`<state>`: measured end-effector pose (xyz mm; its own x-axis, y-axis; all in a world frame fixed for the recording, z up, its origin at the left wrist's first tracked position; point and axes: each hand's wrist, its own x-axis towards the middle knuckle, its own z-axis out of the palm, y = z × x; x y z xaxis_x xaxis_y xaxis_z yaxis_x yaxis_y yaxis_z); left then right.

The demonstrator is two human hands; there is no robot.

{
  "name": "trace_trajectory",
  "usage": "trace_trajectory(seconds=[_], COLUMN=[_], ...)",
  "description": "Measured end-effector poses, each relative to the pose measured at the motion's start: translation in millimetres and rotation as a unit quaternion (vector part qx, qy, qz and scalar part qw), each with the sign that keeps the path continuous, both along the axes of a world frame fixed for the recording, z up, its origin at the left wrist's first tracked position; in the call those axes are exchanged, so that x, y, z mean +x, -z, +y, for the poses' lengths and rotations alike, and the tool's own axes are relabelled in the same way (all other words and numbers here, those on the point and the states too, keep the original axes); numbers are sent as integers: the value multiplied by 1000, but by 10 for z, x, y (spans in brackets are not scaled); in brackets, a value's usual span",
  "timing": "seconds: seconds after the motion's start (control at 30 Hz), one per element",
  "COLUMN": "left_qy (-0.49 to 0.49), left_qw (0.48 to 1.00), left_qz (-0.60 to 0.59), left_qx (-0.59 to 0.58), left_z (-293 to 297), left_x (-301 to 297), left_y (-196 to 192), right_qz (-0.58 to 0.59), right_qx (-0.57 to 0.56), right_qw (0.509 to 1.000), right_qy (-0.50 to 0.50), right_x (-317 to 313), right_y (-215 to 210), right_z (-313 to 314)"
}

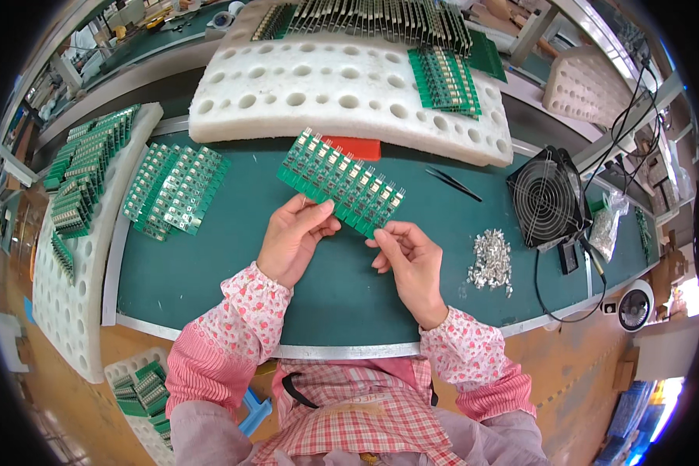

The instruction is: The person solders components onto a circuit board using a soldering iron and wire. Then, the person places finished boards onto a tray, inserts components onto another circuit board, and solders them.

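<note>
A green circuit board panel [342, 182] with rows of small silvery parts is held tilted above the table. My left hand [297, 237] pinches its lower left edge between thumb and fingers. At its lower right corner, my right hand [408, 260] grips it with thumb and forefinger, the other fingers curled. Right of my right hand lies a pile of small silvery metal parts [490, 261]. Black tweezers [453, 184] rest on the table beyond it. Behind the held panel, a red flat object [356, 147] is partly hidden.
More green panels [176, 189] lie on the green tabletop [349, 303] at left. White foam trays [318, 93] carry rows of upright boards at the back and left [93, 256]. On the right stand a black fan [549, 198] with a cable and a clear plastic bag [610, 221].
</note>
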<state>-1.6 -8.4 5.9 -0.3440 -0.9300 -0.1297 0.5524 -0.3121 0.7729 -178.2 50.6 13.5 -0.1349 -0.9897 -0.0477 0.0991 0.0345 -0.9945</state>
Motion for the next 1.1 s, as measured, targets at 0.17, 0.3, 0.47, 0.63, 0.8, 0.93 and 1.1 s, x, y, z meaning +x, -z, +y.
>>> trace_trajectory(seconds=[0.17, 0.3, 0.47, 0.63, 0.8, 0.93, 1.1], left_qy=[-2, -10, -14, -10, -18, -15, -36], left_qw=[1000, 1000, 1000, 1000, 999, 999, 999], left_qz=[11, 17, 14, 25, 26, 36, 17], left_qx=[-11, -2, 1, -6, -10, -11, -31], left_z=[-7, -33, -16, -4, 0, -13, 51], left_x=[23, 30, 33, 19, 28, 31, 7], left_y=[-66, -78, -101, -111, -120, -93, -161], right_qz=[-7, -4, 7, 27, 33, 63, 95], right_qx=[-14, -10, 3, -2, -10, -21, -38], right_qw=[1000, 1000, 1000, 1000, 999, 998, 995], right_qy=[-8, -8, -3, 6, 10, 17, 7], right_x=[-7, -23, -16, -13, 3, -7, -25], right_y=[-21, -23, 9, -10, -14, -18, -20], right_z=[-10, -9, 2, 15, 15, 10, -3])
